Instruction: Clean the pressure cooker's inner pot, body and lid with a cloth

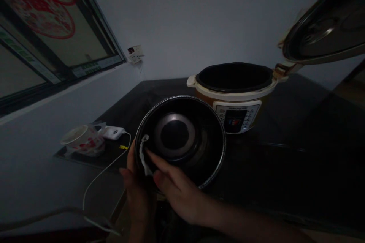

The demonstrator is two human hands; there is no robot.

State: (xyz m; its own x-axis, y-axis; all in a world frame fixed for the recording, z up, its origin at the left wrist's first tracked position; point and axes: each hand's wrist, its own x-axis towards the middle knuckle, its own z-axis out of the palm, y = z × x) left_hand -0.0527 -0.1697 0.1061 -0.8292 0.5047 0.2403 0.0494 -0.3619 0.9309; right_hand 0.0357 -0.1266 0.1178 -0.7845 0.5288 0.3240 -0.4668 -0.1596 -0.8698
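A dark, round inner pot (pixel 207 136) with a shiny rim is tilted so that its inside faces me. My left hand (pixel 138 193) grips it from below at the lower left, fingers behind the wall and thumb out to the side. My right hand (pixel 182 193) reaches over the near rim and presses a crumpled white tissue (pixel 143 157) against the pot's inner left wall. Behind the pot stands an electric pressure cooker (pixel 238 98) with its lid (pixel 327 26) raised; its cavity looks dark.
On the dark countertop (pixel 285 152), a plastic-wrapped cup (pixel 85 140) lies on its side at the left. Beside it is a white power strip (pixel 114 133), its cord hanging over the edge. A wall socket (pixel 135 53) and a window (pixel 57 34) are at the left.
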